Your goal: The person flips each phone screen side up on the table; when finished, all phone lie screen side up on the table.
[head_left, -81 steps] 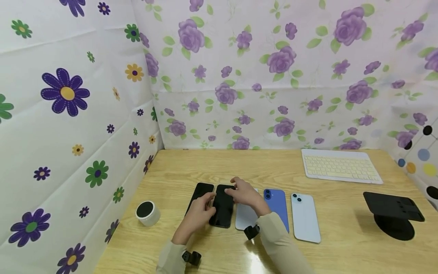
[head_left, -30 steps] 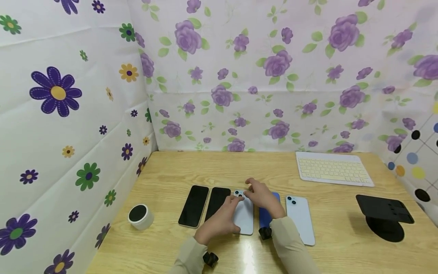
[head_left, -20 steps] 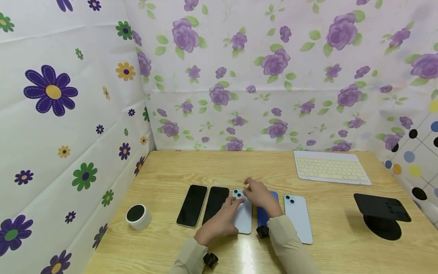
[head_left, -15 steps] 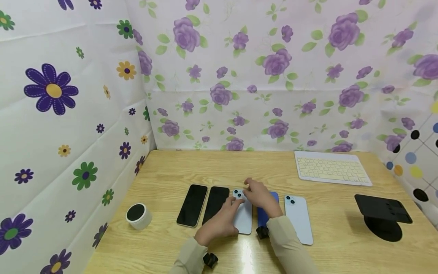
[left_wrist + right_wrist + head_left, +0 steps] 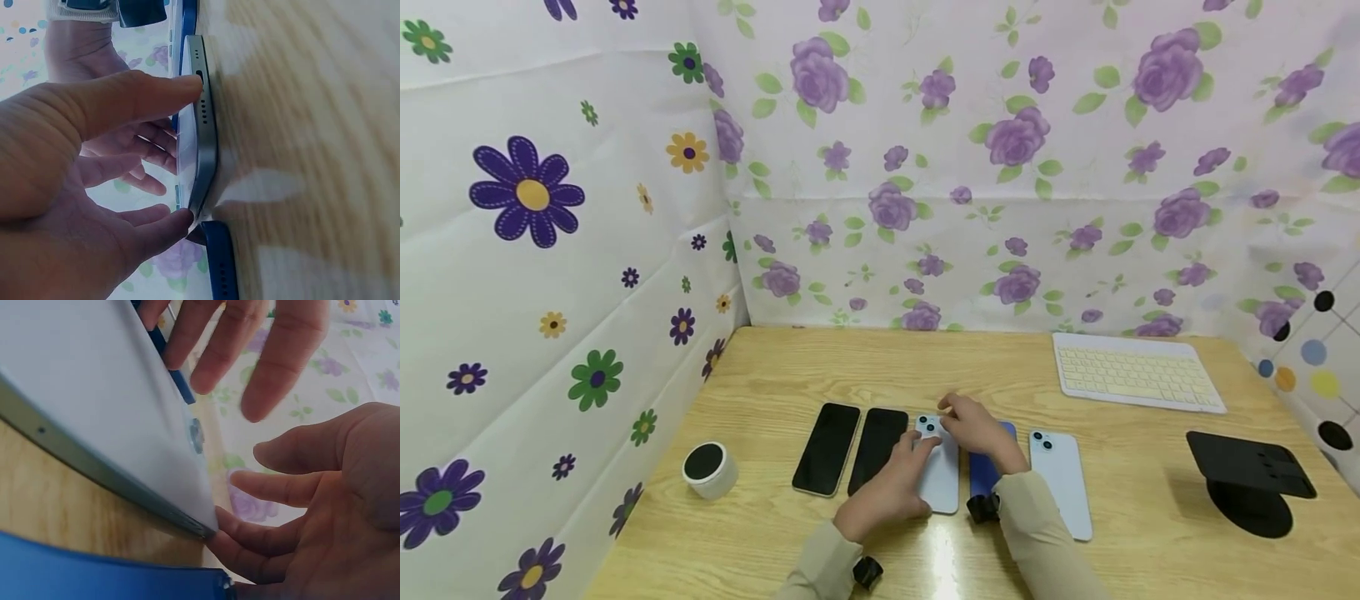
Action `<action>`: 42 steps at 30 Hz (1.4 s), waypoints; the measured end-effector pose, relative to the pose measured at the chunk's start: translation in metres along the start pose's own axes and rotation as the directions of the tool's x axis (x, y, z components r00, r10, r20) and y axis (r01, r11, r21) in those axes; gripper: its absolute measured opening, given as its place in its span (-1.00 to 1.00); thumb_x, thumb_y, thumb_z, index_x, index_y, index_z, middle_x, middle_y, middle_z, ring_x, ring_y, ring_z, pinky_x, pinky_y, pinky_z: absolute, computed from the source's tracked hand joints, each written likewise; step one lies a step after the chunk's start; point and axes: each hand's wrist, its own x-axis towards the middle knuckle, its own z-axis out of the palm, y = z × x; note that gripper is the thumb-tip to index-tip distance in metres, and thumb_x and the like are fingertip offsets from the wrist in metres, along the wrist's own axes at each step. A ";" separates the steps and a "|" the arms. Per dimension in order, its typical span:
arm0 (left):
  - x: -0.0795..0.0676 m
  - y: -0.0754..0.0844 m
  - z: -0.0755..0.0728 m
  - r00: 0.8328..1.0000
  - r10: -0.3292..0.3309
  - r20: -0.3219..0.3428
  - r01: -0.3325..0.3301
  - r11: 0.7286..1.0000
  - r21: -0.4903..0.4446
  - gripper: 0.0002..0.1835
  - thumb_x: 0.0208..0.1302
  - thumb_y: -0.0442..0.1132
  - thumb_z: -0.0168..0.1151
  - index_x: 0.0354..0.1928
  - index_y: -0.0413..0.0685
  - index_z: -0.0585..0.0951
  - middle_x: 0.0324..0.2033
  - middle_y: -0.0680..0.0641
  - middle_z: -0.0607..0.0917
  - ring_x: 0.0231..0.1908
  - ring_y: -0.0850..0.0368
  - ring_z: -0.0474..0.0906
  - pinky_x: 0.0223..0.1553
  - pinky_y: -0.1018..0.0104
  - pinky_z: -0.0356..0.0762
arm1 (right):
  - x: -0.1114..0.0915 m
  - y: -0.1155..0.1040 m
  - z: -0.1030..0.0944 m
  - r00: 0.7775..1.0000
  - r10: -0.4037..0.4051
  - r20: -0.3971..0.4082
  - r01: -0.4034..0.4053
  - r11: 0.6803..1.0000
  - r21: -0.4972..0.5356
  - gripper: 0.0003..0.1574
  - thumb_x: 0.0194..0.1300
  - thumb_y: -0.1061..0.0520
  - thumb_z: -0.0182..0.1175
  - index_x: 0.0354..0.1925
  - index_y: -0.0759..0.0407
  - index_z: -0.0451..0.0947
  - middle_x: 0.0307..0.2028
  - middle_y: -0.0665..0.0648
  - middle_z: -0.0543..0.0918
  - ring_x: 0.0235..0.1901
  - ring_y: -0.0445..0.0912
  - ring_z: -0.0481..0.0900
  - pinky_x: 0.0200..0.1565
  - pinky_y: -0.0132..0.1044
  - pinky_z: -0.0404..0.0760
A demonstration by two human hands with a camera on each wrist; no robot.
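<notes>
A pale phone lies back up on the table, its cameras at the far end. My left hand is at its left side; in the left wrist view the thumb presses the phone's port edge and a finger touches the near left corner. My right hand is at the far right corner, fingertips touching it in the right wrist view. To the left lie two black-screened phones side by side. A blue phone lies partly under my right wrist, with another pale phone beyond.
A white cylinder with a black top stands at the left. A white keyboard lies at the back right, and a black stand is at the right. Flowered cloth hangs behind the table.
Both hands have moved right from the second black-screened phone to the pale phone beside it. Over the last second they have stayed there almost still, while the head view shifted slightly.
</notes>
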 end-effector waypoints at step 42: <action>0.005 -0.001 0.000 1.000 0.025 0.012 -0.024 0.995 -0.096 0.08 0.21 0.12 0.43 0.56 -0.28 0.09 0.43 -0.24 0.32 0.26 -0.16 0.37 0.20 -0.09 0.38 | -0.022 -0.020 -0.029 0.998 -0.029 0.055 0.017 0.977 0.212 -0.36 0.46 0.33 0.09 0.44 0.29 0.25 0.26 0.51 0.43 0.22 0.32 0.43 0.12 0.17 0.49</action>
